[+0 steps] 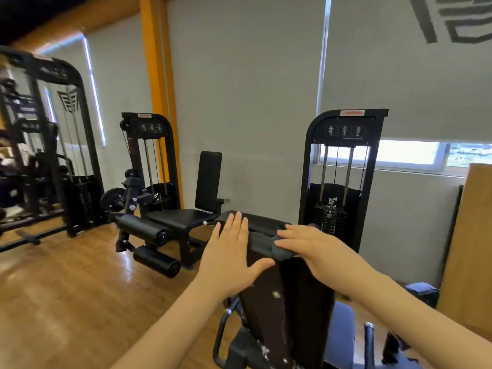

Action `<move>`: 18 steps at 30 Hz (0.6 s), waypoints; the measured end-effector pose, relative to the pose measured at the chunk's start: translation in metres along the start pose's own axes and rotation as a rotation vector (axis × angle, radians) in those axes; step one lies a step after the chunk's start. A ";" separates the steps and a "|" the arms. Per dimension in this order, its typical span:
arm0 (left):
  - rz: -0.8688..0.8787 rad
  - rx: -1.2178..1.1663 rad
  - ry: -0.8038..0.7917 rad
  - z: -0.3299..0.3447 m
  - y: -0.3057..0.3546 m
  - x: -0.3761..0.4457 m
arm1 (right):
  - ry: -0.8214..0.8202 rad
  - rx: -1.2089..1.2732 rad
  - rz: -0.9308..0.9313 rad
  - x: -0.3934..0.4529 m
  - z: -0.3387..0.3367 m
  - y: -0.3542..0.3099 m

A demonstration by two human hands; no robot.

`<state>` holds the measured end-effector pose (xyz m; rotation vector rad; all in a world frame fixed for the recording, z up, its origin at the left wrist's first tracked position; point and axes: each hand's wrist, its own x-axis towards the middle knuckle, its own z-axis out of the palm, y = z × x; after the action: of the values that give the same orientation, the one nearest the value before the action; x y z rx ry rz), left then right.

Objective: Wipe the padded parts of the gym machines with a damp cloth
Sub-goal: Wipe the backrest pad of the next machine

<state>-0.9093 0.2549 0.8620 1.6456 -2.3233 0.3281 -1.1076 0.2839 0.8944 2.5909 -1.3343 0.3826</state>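
Gym floor [66,283] of glossy wooden boards spreads toward nine o'clock, carrying a leg-extension machine [170,209] with a smooth black seat and cylindrical foam rollers. Nearer, at six o'clock, stands the padded backrest [282,296], a tall dark slab with a weight stack [332,209] behind it at one o'clock. Over its top edge lies the cloth [269,237], dark grey and draped. The left hand [229,259] lies flat against the backrest's side with straight fingers, probably steadying it; the right hand [308,246] presses straight fingers on the cloth, likely to wipe.
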 end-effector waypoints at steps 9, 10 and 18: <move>0.010 0.014 -0.028 0.000 0.048 -0.002 | 0.018 0.191 0.078 0.010 -0.023 0.020; -0.006 0.009 -0.038 -0.001 0.049 -0.004 | 0.019 0.214 0.084 0.005 -0.020 0.022; -0.130 0.011 -0.109 -0.014 0.065 -0.021 | 0.191 0.463 0.131 -0.075 -0.012 0.071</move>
<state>-0.9629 0.2995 0.8656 1.8520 -2.2796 0.2298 -1.2088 0.3043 0.8862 2.7268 -1.4931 1.0445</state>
